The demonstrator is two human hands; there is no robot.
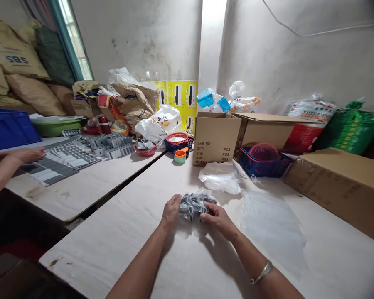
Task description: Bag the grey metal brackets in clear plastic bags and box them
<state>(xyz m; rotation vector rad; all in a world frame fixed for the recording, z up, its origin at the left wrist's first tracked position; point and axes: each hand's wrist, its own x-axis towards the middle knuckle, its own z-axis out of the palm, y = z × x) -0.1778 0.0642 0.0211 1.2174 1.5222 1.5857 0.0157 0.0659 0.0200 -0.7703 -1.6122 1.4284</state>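
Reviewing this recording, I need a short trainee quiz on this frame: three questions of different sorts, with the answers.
1. True or false: the left hand and the right hand both touch the grey bundle in clear plastic.
2. Which wrist wears the metal bangle? A: left. B: right. C: neither.
3. What colour is the plastic crate at the far left of the view?

Key: 1. True. 2. B. 3. Blue.
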